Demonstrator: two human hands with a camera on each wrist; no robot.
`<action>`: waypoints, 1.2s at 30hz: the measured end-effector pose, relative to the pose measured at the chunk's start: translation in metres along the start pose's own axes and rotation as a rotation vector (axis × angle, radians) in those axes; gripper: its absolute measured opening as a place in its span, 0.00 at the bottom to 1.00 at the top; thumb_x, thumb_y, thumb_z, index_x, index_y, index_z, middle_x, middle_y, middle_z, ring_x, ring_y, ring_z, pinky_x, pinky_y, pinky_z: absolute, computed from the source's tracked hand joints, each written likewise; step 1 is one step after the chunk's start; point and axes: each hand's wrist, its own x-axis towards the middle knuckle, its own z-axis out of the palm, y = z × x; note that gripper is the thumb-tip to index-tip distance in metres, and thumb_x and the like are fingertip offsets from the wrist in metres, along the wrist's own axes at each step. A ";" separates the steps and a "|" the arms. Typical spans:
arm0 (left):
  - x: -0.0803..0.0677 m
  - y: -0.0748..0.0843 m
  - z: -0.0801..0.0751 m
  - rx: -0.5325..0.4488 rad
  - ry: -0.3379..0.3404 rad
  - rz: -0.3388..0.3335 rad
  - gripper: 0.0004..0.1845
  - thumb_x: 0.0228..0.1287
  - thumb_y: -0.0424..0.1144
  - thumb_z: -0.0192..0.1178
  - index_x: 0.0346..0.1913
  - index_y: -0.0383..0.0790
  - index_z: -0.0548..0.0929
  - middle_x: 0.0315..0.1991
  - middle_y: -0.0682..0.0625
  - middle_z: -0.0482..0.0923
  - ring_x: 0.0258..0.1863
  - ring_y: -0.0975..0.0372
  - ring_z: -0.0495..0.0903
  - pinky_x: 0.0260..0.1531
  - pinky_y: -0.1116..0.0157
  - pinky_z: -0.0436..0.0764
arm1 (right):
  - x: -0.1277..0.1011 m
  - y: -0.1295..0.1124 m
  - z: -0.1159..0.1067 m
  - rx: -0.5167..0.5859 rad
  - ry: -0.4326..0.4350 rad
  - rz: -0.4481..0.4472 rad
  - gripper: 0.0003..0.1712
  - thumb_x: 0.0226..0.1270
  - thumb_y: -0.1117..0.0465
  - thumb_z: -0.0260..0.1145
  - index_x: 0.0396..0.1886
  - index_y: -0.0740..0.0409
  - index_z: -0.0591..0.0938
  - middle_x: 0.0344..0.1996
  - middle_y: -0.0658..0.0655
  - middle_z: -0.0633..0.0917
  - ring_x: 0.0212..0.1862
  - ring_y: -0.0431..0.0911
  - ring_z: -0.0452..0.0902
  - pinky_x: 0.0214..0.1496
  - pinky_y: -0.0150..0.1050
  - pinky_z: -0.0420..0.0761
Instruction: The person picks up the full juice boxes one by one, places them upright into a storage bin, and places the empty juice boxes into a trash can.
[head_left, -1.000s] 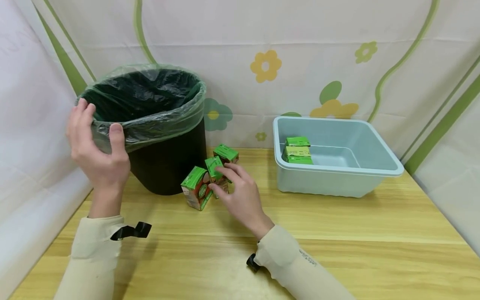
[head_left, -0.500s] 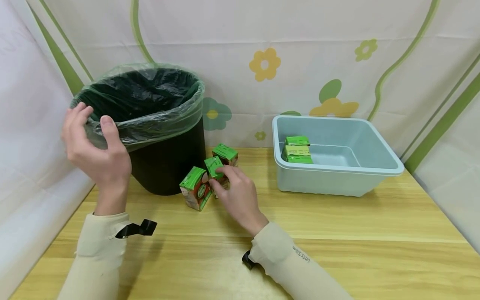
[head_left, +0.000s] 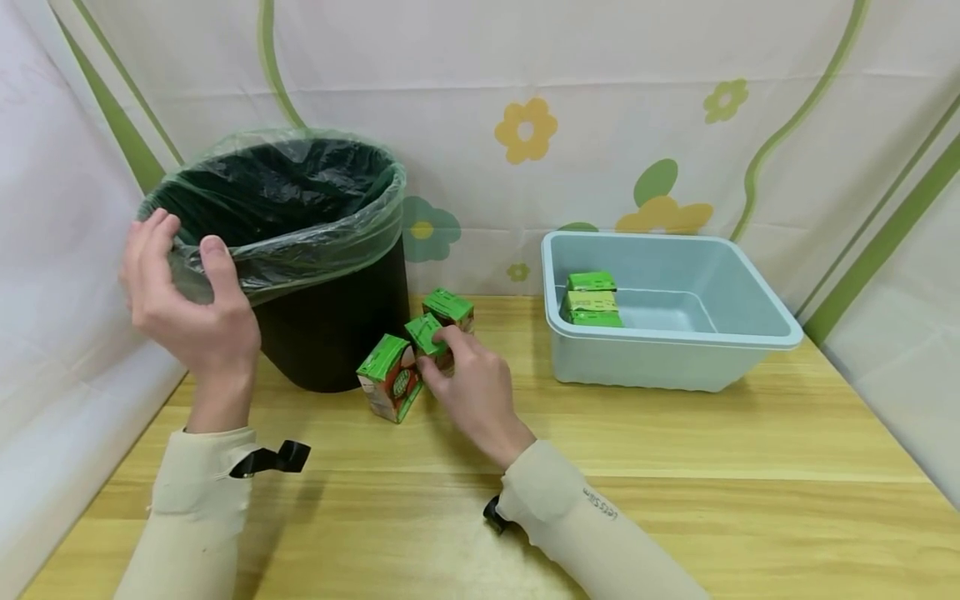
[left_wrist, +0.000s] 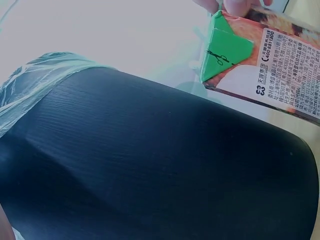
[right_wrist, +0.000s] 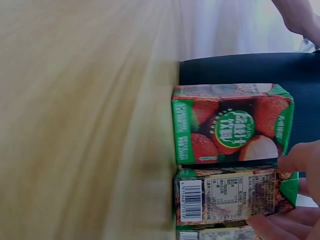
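Slightly shifted since a second ago: the left hand [head_left: 187, 304] is moved a little outward along the bin [head_left: 330, 325] rim, and the right hand [head_left: 468, 379] is closed further round the middle carton [head_left: 427, 336].

Left hand: fingers loosely curved over the liner [head_left: 300, 250] at the rim; thumb and fingertips are seen at the plastic, but a firm pinch cannot be confirmed, so it is read as relaxed and resting there.

Right hand: the middle carton is pinched from above, thumb on the near side, fingers [right_wrist: 300, 157] over the green top. It stands on the table [head_left: 675, 450] just beside the bin, between the front carton [head_left: 388, 379] and the rear carton [head_left: 448, 308]; all three are close together, seemingly touching.

Judgement on the grip: it is best taken on the carton's side faces rather than the top flap, and the lift kept straight up, so the neighbours pressed against it are not dragged or tipped.

Elsewhere: cartons [head_left: 592, 298] are stacked in the left end of the tub [head_left: 750, 333], well apart from the bin.

Otherwise the bin, tub and the other cartons are unchanged from the earlier frames.
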 end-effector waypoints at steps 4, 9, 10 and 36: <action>0.001 -0.004 -0.002 0.005 -0.012 0.001 0.23 0.66 0.49 0.60 0.59 0.43 0.89 0.63 0.50 0.86 0.74 0.63 0.76 0.79 0.66 0.64 | 0.003 -0.001 -0.008 0.029 -0.015 -0.002 0.16 0.66 0.60 0.76 0.51 0.58 0.88 0.46 0.57 0.94 0.36 0.46 0.91 0.37 0.38 0.89; 0.002 -0.002 -0.004 -0.026 -0.026 0.005 0.23 0.66 0.49 0.61 0.58 0.42 0.90 0.63 0.49 0.87 0.74 0.61 0.76 0.79 0.66 0.64 | 0.011 -0.004 -0.025 0.091 -0.025 0.001 0.18 0.66 0.60 0.73 0.55 0.57 0.89 0.50 0.56 0.93 0.43 0.46 0.92 0.43 0.40 0.90; 0.002 -0.001 -0.005 -0.039 -0.029 0.003 0.22 0.65 0.49 0.61 0.57 0.42 0.90 0.63 0.49 0.87 0.74 0.61 0.76 0.79 0.66 0.65 | 0.012 -0.004 -0.028 0.107 -0.024 0.008 0.18 0.66 0.60 0.73 0.55 0.56 0.90 0.51 0.56 0.93 0.44 0.46 0.92 0.44 0.40 0.90; 0.010 -0.008 -0.013 -0.135 -0.068 0.022 0.22 0.61 0.56 0.69 0.50 0.46 0.95 0.57 0.52 0.91 0.71 0.58 0.80 0.77 0.61 0.68 | 0.090 -0.016 -0.100 0.586 0.174 0.041 0.18 0.67 0.65 0.72 0.56 0.57 0.90 0.49 0.60 0.93 0.46 0.48 0.94 0.50 0.35 0.90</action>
